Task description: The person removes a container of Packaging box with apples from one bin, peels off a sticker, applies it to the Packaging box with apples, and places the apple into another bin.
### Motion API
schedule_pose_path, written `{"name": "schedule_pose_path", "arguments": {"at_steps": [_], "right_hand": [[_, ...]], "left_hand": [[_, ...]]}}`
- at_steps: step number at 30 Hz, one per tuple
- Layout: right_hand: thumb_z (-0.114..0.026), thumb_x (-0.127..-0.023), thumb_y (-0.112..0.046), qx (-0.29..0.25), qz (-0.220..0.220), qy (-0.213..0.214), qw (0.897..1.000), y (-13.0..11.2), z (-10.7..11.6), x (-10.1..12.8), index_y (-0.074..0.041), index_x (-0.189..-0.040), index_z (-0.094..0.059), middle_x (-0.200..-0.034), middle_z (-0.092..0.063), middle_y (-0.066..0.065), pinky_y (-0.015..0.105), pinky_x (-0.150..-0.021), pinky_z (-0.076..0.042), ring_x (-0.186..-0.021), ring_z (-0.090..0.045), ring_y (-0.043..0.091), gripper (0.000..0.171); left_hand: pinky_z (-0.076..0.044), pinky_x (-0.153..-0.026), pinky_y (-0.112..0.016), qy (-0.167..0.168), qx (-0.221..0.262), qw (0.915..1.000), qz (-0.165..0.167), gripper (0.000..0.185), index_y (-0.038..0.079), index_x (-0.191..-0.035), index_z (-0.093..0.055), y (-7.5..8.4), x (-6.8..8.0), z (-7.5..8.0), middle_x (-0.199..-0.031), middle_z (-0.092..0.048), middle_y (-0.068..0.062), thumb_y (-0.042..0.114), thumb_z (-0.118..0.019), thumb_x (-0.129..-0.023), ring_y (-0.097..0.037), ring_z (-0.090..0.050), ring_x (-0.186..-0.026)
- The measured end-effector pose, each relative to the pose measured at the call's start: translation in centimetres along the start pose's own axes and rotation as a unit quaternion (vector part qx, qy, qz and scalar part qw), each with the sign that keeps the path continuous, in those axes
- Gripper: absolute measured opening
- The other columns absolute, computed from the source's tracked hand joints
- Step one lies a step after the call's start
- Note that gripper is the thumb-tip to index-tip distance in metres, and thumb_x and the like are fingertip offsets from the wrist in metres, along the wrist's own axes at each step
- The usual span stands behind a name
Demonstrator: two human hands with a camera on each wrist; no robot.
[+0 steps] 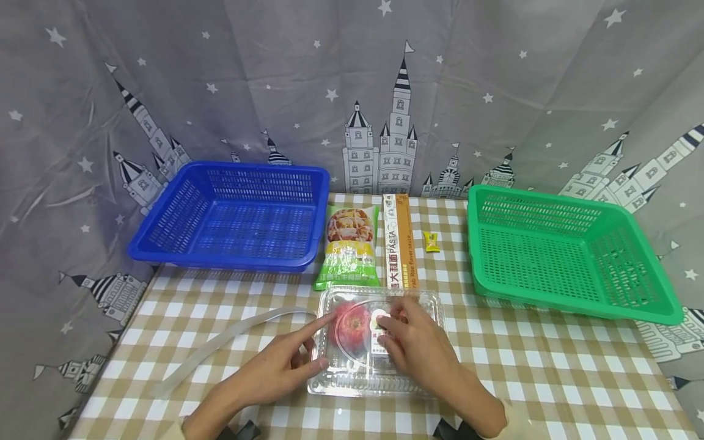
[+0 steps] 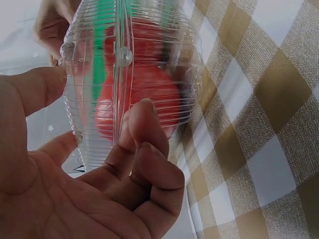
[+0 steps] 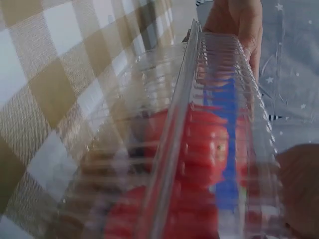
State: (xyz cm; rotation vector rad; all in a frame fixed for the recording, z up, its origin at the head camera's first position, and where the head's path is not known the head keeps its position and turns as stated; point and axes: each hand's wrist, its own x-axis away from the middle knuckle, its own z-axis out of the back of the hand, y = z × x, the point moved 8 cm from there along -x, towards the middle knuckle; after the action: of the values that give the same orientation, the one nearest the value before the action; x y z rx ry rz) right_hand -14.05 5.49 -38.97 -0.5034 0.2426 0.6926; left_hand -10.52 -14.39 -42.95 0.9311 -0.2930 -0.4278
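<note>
A clear plastic clamshell box (image 1: 346, 382) lies on the checked cloth at the front middle. Inside are red round fruits, which look like tomatoes (image 3: 204, 144), under a lid with a white label (image 1: 379, 348). My left hand (image 1: 275, 366) is at the box's left side. Its index finger reaches onto the lid and its thumb lies by the near left corner; in the left wrist view the other fingers curl loosely beside the ribbed wall. From the right, my right hand (image 1: 426, 345) reaches over the lid, with fingertips at the label. Neither hand has the box clasped.
A translucent strip (image 1: 220, 342) curves across the cloth at left. Behind the box lie a green and yellow food bag (image 1: 349, 250), a long pasta packet (image 1: 400, 244) and a small yellow packet (image 1: 431, 241). A blue basket (image 1: 228, 260) stands back left, a green basket (image 1: 550, 296) right.
</note>
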Motion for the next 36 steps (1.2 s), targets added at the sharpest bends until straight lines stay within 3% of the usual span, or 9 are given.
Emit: {"name": "schedule_pose_path", "arguments": {"at_steps": [4, 8, 13, 18, 24, 29, 33, 36], "right_hand": [[-0.081, -0.080, -0.037, 0.058, 0.018, -0.014, 0.998, 0.2, 0.1, 0.2, -0.019, -0.108, -0.076, -0.099, -0.054, 0.003, 0.030, -0.064, -0.039, -0.083, -0.045, 0.020, 0.034], [-0.080, -0.077, -0.049, 0.073, 0.007, -0.030, 0.997, 0.9, 0.1, 0.3, -0.025, -0.112, -0.075, -0.096, -0.052, 0.002, 0.032, -0.067, -0.029, -0.078, -0.037, 0.020, 0.042], [-0.075, -0.076, -0.062, 0.088, -0.027, -0.046, 0.995, 1.9, 0.0, 0.5, -0.035, -0.118, -0.073, -0.098, -0.049, 0.000, 0.033, -0.067, -0.024, -0.079, -0.034, 0.020, 0.049], [-0.074, -0.073, -0.066, 0.087, -0.051, -0.043, 0.994, 2.5, -0.3, 0.8, -0.040, -0.120, -0.071, -0.109, -0.052, 0.003, 0.035, -0.069, -0.025, -0.086, -0.039, 0.022, 0.054], [-0.080, -0.072, -0.058, 0.029, -0.073, -0.012, 0.997, 2.8, 0.0, 1.3, -0.040, -0.116, -0.071, -0.122, -0.051, 0.005, 0.038, -0.076, -0.026, -0.095, -0.041, 0.025, 0.049], [-0.088, -0.071, -0.036, -0.070, -0.075, 0.064, 0.993, 3.3, 1.6, 1.9, -0.029, -0.110, -0.075, -0.114, -0.053, 0.003, 0.039, -0.077, -0.026, -0.090, -0.038, 0.021, 0.041], [-0.084, -0.077, -0.014, -0.131, -0.096, 0.137, 0.977, 4.9, 3.4, 2.9, -0.016, -0.107, -0.075, -0.102, -0.056, 0.003, 0.036, -0.077, -0.033, -0.088, -0.045, 0.020, 0.031], [-0.077, -0.085, -0.006, -0.177, -0.181, 0.160, 0.954, 7.5, 4.3, 4.1, -0.011, -0.103, -0.074, -0.094, -0.062, 0.002, 0.029, -0.069, -0.039, -0.083, -0.053, 0.018, 0.019]], "left_hand": [[-0.045, -0.049, -0.025, -0.003, 0.005, 1.0000, -0.001, 0.068, 0.032, -0.155, -0.028, 0.0, 0.0, -0.1, -0.090, -0.055, 0.002, 0.034, -0.063, -0.097, -0.004, -0.051, -0.054], [-0.047, -0.049, -0.025, -0.005, 0.018, 0.9998, 0.000, 0.072, 0.031, -0.155, -0.027, -0.1, 0.0, -0.3, -0.092, -0.055, -0.001, 0.036, -0.066, -0.095, -0.004, -0.054, -0.054], [-0.050, -0.056, -0.027, 0.004, 0.018, 0.9998, -0.006, 0.079, 0.031, -0.155, -0.027, -0.2, 0.0, -0.4, -0.087, -0.055, 0.000, 0.036, -0.072, -0.090, -0.008, -0.056, -0.062], [-0.053, -0.066, -0.029, 0.008, 0.063, 0.9980, 0.006, 0.079, 0.033, -0.154, -0.028, -0.7, -0.1, -0.8, -0.095, -0.052, -0.005, 0.033, -0.074, -0.089, -0.013, -0.058, -0.073], [-0.052, -0.064, -0.028, 0.009, 0.126, 0.9918, 0.020, 0.075, 0.032, -0.152, -0.032, -1.0, -0.1, -1.0, -0.105, -0.046, -0.012, 0.025, -0.074, -0.090, -0.011, -0.056, -0.067], [-0.050, -0.058, -0.026, 0.009, 0.178, 0.9835, 0.030, 0.073, 0.031, -0.151, -0.033, -0.9, 0.0, -1.2, -0.107, -0.040, -0.017, 0.017, -0.072, -0.091, -0.007, -0.051, -0.062], [-0.049, -0.058, -0.025, 0.015, 0.197, 0.9794, 0.040, 0.073, 0.032, -0.151, -0.033, -0.9, 0.1, -1.3, -0.109, -0.038, -0.018, 0.015, -0.072, -0.091, -0.007, -0.050, -0.062], [-0.049, -0.057, -0.025, 0.014, 0.203, 0.9781, 0.041, 0.072, 0.031, -0.151, -0.033, -0.8, 0.1, -1.3, -0.109, -0.038, -0.018, 0.017, -0.071, -0.092, -0.008, -0.051, -0.062]]}}
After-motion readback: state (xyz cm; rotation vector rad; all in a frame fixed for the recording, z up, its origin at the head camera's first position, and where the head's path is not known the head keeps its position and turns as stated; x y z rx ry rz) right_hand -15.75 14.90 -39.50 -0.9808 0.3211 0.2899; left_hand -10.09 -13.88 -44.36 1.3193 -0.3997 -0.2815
